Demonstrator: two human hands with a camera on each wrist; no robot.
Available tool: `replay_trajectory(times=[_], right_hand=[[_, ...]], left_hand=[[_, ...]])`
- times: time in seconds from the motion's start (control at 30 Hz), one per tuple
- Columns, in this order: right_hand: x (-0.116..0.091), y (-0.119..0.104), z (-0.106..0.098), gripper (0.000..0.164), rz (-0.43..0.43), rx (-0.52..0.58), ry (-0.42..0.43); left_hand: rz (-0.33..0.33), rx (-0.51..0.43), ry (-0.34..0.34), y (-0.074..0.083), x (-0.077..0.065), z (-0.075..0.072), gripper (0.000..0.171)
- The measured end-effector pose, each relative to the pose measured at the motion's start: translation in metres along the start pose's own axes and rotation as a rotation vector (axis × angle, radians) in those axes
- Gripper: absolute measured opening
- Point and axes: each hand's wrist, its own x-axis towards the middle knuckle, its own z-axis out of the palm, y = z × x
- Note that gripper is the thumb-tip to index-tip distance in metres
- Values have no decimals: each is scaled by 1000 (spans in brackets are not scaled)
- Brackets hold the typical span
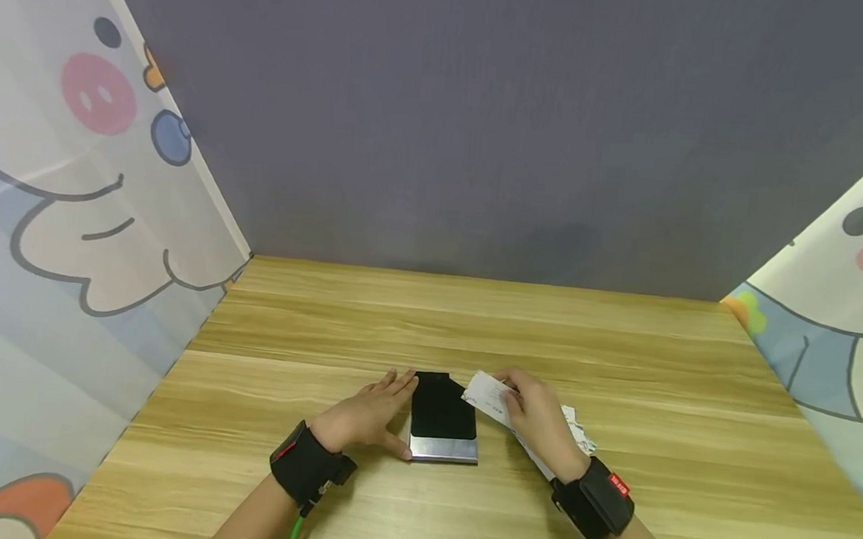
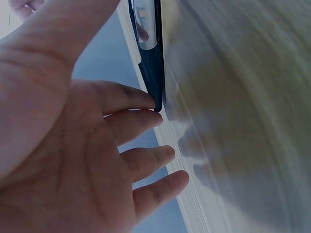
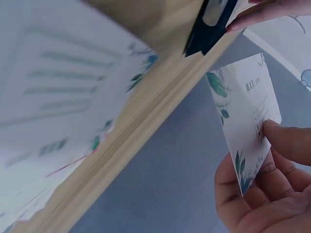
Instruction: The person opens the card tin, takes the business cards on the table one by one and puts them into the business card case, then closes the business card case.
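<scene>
A black and silver card case lies flat on the table, a little left of my right hand. My left hand rests along its left side, fingers extended, with fingertips by the upper corner and the thumb by the lower one. In the left wrist view the fingers look fairly straight, two of them against the dark case. My right hand pinches a white business card between thumb and fingers. The right wrist view shows leaf prints on this card.
More white cards lie on the table partly under my right forearm; they loom large and blurred as printed cards in the right wrist view. A wood-grain table meets a grey panel behind. Cartoon-printed sheets flank both sides.
</scene>
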Motion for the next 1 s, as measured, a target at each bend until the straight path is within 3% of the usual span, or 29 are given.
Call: replay_trajectory(times=[0.5, 1.0], right_hand=[[26, -16, 22, 19, -16, 78, -93], [32, -18, 41, 19, -111, 141, -163]], left_hand=[[13, 31, 5, -4, 3, 3, 104], [-1, 45, 4, -3, 3, 3, 104]])
